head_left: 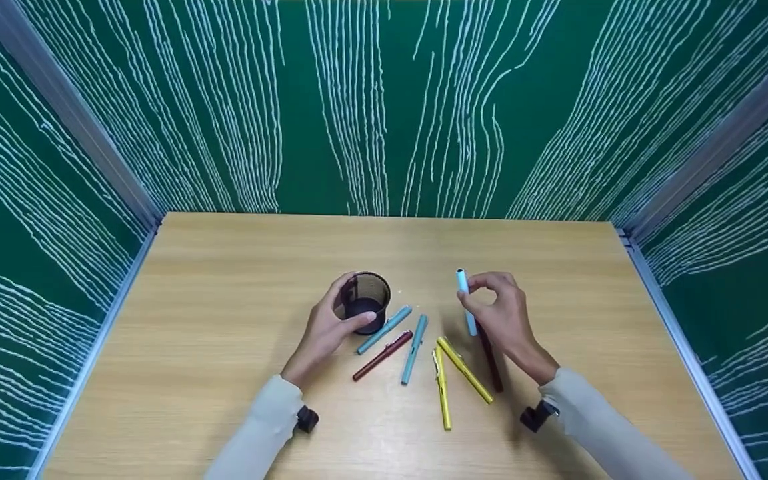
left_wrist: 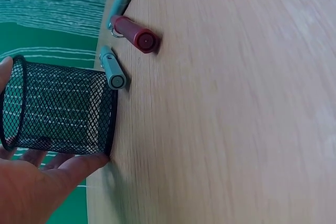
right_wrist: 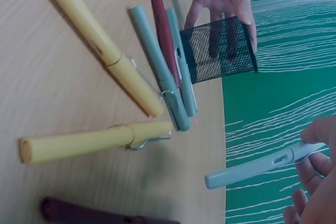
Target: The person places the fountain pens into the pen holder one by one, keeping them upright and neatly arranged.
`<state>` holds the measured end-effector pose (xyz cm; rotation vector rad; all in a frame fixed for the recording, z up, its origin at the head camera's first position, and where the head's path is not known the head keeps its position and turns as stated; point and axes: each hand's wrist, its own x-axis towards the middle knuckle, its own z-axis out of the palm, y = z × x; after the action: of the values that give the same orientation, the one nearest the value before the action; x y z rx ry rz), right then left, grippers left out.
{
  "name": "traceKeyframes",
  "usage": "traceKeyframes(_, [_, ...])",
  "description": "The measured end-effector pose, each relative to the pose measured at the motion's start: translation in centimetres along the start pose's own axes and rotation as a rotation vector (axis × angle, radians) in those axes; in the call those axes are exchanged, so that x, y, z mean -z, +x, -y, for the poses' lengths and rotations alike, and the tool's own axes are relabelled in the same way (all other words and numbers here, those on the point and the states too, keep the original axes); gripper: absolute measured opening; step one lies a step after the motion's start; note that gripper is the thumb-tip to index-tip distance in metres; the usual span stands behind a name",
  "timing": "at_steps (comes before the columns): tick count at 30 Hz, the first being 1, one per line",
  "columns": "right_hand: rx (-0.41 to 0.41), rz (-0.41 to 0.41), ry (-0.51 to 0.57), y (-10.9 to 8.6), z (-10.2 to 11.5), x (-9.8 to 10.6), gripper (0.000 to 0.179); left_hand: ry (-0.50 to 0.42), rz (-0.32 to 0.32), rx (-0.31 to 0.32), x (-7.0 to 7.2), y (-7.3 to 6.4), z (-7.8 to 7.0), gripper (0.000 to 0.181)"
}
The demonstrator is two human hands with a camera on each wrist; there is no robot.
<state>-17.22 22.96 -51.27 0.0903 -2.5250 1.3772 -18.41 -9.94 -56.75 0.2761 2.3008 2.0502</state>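
Observation:
My left hand [head_left: 325, 328] grips a black mesh pen holder [head_left: 375, 288], which stands upright on the table with nothing inside it. In the left wrist view, fingers wrap round the mesh of the holder [left_wrist: 63, 106]. Off the table to the right, my right hand [head_left: 505, 319] pinches a light blue pen [head_left: 463, 283] between thumb and fingers. Two more blue pens [head_left: 415, 350] and a dark red pen [head_left: 383, 355] lie beside the holder. A pair of yellow pens [head_left: 465, 371] rests nearer the right hand. Partly hidden beneath that hand is another dark red pen [head_left: 491, 363].
Light wood covers the table [head_left: 224, 267]. Green walls with white wavy lines [head_left: 351, 100] rise at the back and both sides. Metal posts [head_left: 91, 113] stand at the rear corners.

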Motion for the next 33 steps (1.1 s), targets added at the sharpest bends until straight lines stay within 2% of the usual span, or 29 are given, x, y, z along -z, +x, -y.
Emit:
traceKeyframes(5, [-0.018, 0.009, 0.009, 0.4, 0.8, -0.1, 0.017, 0.016, 0.006, 0.007, 0.0, 0.1, -0.2, 0.089])
traceKeyframes(33, [0.098, 0.034, 0.076, 2.1, 4.4, -1.6, 0.017, 0.000, 0.013, 0.004, 0.1, -0.2, 0.0, 0.091])
